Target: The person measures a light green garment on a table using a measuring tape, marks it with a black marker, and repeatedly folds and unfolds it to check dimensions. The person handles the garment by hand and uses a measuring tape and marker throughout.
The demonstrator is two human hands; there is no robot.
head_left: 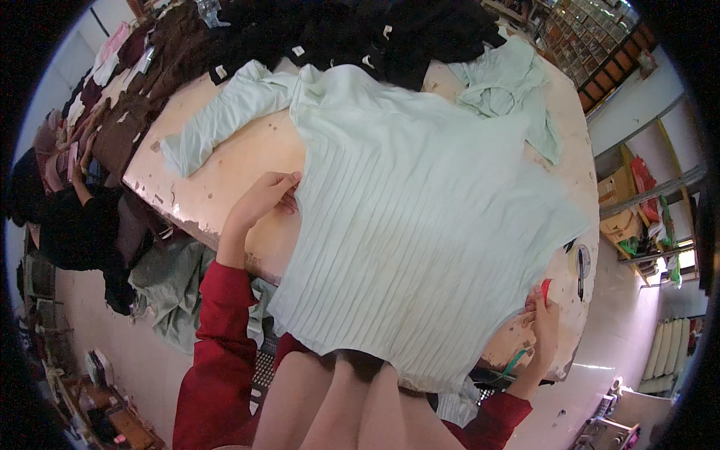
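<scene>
A pale mint-green shirt (420, 202) with narrow vertical pleats lies spread over the table, its lower hem hanging over the near edge above my lap. One long sleeve (217, 124) stretches out to the far left. My left hand (271, 196) is closed on the shirt's left edge, pinching the fabric between thumb and fingers. At the lower right edge of the shirt, my right hand (543, 315) has its fingers closed around a small red piece (546, 289) that sticks up from them. Whether those fingers also grip the fabric is hard to see.
Black garments (330, 37) are heaped along the far side of the table (255, 161). Another mint-green garment (499, 82) lies at the far right. A roll of tape (582, 262) with a dark tool sits near the right edge. A person (67, 210) works at the left.
</scene>
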